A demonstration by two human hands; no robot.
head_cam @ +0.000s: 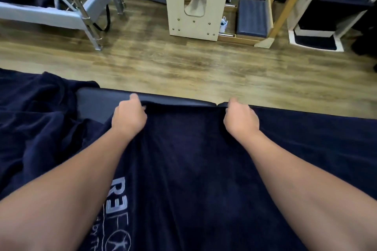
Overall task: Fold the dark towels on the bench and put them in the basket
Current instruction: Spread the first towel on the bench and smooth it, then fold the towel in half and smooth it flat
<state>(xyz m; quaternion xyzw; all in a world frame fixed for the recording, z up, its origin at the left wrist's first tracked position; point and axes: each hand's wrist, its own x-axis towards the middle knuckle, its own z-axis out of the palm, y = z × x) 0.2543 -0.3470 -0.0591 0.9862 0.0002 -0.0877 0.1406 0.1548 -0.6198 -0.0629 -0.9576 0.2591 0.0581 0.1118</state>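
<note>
A dark navy towel (pixel 183 159) with a pale printed logo lies spread over the padded bench (pixel 91 102) in front of me. My left hand (pixel 129 116) grips the towel's far edge near the bench's far side. My right hand (pixel 240 118) grips the same far edge further right. More dark towel cloth (pixel 36 118) lies bunched on the bench to the left, and dark cloth (pixel 316 144) covers the bench to the right. No basket is in view.
Beyond the bench runs a wooden floor (pixel 183 63). A metal-framed grey exercise machine (pixel 81 10) stands at the back left, a cream wooden unit (pixel 193 6) at the back centre, a wooden ladder frame (pixel 281 6) and padded boxes (pixel 318 32) at the back right.
</note>
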